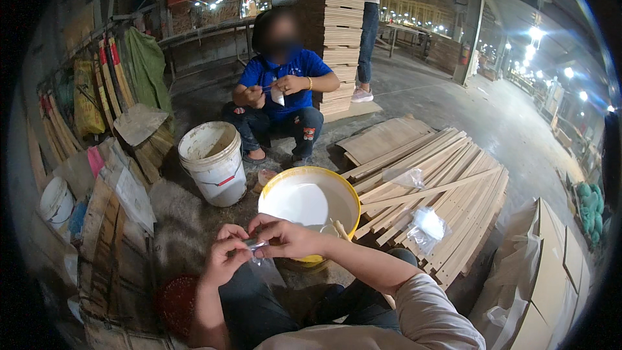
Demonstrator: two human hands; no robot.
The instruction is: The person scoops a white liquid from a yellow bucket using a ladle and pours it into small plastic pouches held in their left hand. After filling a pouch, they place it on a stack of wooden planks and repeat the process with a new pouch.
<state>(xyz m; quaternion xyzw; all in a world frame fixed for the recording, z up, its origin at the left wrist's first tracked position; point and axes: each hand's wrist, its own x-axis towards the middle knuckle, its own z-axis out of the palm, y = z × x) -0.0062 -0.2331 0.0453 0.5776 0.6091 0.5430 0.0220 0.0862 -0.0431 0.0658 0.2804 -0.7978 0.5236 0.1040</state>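
Above my lap, my left hand (225,256) and my right hand (283,236) meet, fingertips pinching the top of a small clear plastic bag (267,273). The lower part of the bag hangs down below my fingers; what it contains, if anything, I cannot make out. Just beyond my hands stands a yellow-rimmed basin (357,202) with a smooth white substance inside. Something pale and slender (338,229) leans at its near right rim. Across from me, a person in a blue shirt (299,65) squats and holds a small bag of white material (277,95) with both hands.
A white bucket (217,178) stands left of the basin. Wooden strips (447,188) fan out at the right, with clear bags (427,225) on top. Behind rises a stack of boards (342,45), a standing person beside it. Wrapped cartons (551,272) sit near right; brooms (116,68) lean left.
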